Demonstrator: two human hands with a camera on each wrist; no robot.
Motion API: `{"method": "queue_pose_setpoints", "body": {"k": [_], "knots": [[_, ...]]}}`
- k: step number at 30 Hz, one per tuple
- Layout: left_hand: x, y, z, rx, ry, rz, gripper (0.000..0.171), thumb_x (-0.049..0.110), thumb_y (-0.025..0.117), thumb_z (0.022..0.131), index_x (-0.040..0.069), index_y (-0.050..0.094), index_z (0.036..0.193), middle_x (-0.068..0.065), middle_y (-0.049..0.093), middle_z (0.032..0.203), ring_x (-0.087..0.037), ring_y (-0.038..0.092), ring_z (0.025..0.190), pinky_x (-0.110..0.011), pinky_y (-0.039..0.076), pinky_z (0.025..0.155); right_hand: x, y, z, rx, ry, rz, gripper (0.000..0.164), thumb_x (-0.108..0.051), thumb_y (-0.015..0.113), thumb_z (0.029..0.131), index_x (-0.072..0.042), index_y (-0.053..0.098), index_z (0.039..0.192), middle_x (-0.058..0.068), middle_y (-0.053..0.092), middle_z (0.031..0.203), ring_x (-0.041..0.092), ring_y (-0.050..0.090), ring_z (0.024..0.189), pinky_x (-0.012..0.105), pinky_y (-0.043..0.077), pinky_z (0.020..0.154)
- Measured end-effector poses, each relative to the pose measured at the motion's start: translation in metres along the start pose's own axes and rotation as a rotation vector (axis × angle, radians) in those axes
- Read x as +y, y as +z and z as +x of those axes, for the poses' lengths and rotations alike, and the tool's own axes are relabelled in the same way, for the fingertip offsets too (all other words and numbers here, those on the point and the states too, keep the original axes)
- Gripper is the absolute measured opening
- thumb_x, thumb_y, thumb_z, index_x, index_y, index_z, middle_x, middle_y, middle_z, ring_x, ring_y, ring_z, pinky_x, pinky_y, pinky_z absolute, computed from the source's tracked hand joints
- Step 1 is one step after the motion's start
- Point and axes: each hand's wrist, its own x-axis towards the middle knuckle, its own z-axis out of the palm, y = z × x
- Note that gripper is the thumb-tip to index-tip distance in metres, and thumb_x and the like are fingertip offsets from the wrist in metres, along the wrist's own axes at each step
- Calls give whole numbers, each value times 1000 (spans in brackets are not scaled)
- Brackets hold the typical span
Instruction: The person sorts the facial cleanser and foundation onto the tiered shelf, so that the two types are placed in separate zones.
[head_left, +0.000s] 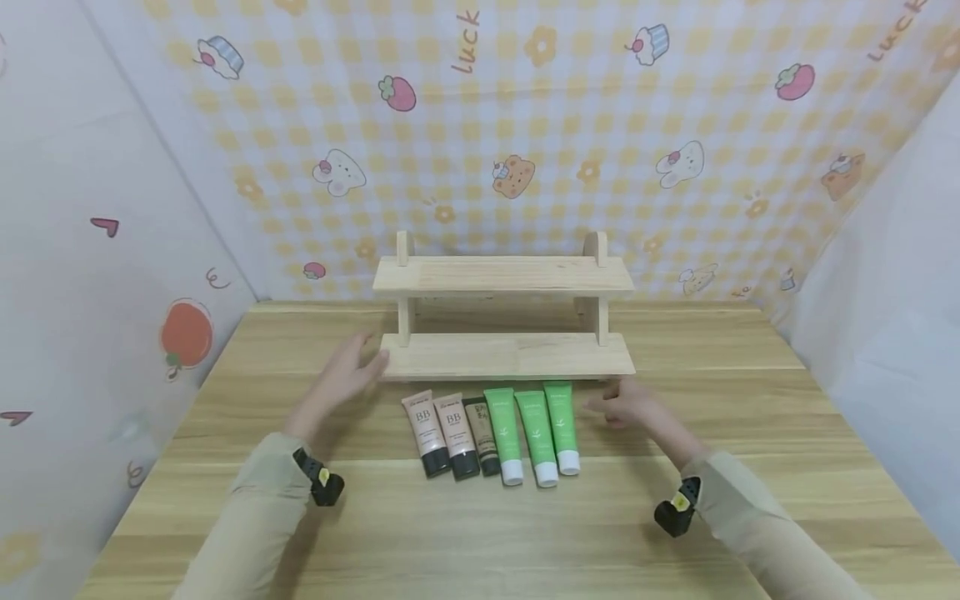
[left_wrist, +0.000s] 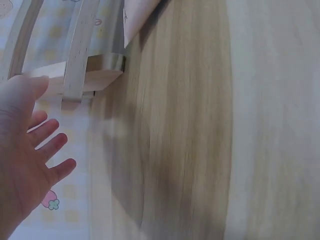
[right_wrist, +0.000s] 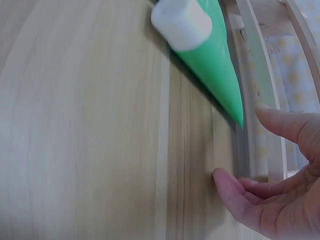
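Note:
A two-tier wooden shelf (head_left: 506, 275) stands at the back of the table. At the left end of its lower board, my left hand (head_left: 347, 375) has its thumb close to the edge; in the left wrist view that hand (left_wrist: 25, 150) shows spread, extended fingers with nothing in them. My right hand (head_left: 630, 403) is by the board's right front corner. Loosely bent fingers and a separate thumb of the right hand (right_wrist: 280, 185) show beside the shelf, holding nothing; contact with the wood cannot be told. Left of it lies a green tube (head_left: 561, 425) with a white cap.
Before the shelf, more tubes lie in a row: two green tubes (head_left: 505, 433) (head_left: 537, 433), a dark gold tube (head_left: 482, 433) and two pink BB cream tubes (head_left: 425, 427) (head_left: 457, 429). A patterned cloth (head_left: 517, 108) hangs behind the wooden table (head_left: 480, 542).

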Motion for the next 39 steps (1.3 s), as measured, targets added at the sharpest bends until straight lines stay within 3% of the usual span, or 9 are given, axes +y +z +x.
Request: {"method": "queue_pose_setpoints", "body": {"k": [3, 8, 12, 16, 21, 26, 32, 39], "knots": [[2, 3, 6, 5, -15, -48, 60, 29, 44, 95, -10, 26, 137, -34, 30, 139, -48, 29, 128, -59, 25, 107, -6, 8, 3, -41, -17, 70, 66, -27, 62, 85, 21, 39, 123, 30, 57, 108, 28, 65, 89, 32, 57, 75], [3, 9, 15, 0, -61, -84, 57, 23, 44, 95, -11, 25, 137, -34, 29, 139, -48, 29, 128, -58, 26, 107, -16, 20, 9, -57, -20, 109, 72, -31, 66, 82, 19, 38, 125, 34, 51, 118, 30, 64, 95, 31, 58, 74], [0, 9, 17, -6, -125, -113, 58, 24, 46, 95, -8, 24, 138, -31, 28, 141, -46, 28, 130, -56, 26, 108, -24, 29, 11, -50, -8, 77, 65, -28, 68, 81, 17, 44, 122, 30, 57, 111, 24, 66, 83, 30, 58, 69], [-1, 10, 16, -50, -211, -168, 63, 31, 45, 95, -5, 21, 141, -28, 26, 144, -44, 28, 132, -54, 25, 110, -30, 37, 11, -40, 16, 76, 45, -22, 68, 81, 12, 56, 107, 20, 64, 94, 16, 65, 67, 29, 58, 63], [0, 12, 16, -90, -300, -201, 64, 34, 42, 96, -2, 18, 143, -26, 27, 145, -41, 30, 132, -51, 27, 110, -33, 44, 10, -45, 29, 98, 32, -20, 65, 83, 9, 57, 95, 15, 64, 83, 15, 65, 62, 30, 57, 59], [7, 15, 23, -85, -322, -213, 60, 29, 42, 97, -3, 20, 142, -25, 29, 144, -40, 33, 131, -49, 31, 109, -28, 43, 8, -50, 23, 117, 35, -18, 66, 83, 11, 55, 98, 16, 62, 85, 15, 64, 63, 30, 58, 58], [12, 15, 24, -86, -348, -259, 60, 29, 43, 96, -2, 20, 142, -24, 29, 145, -39, 32, 132, -48, 33, 108, -22, 36, 0, -129, -20, 185, 34, -16, 63, 84, 12, 56, 100, 16, 64, 83, 15, 64, 66, 31, 58, 61], [9, 10, 19, -62, -371, -287, 59, 27, 48, 95, -2, 25, 141, -24, 33, 143, -39, 36, 130, -46, 37, 105, -29, 25, -13, -200, -71, 148, 42, -22, 65, 83, 11, 53, 105, 15, 62, 88, 16, 65, 68, 33, 59, 63]]}}
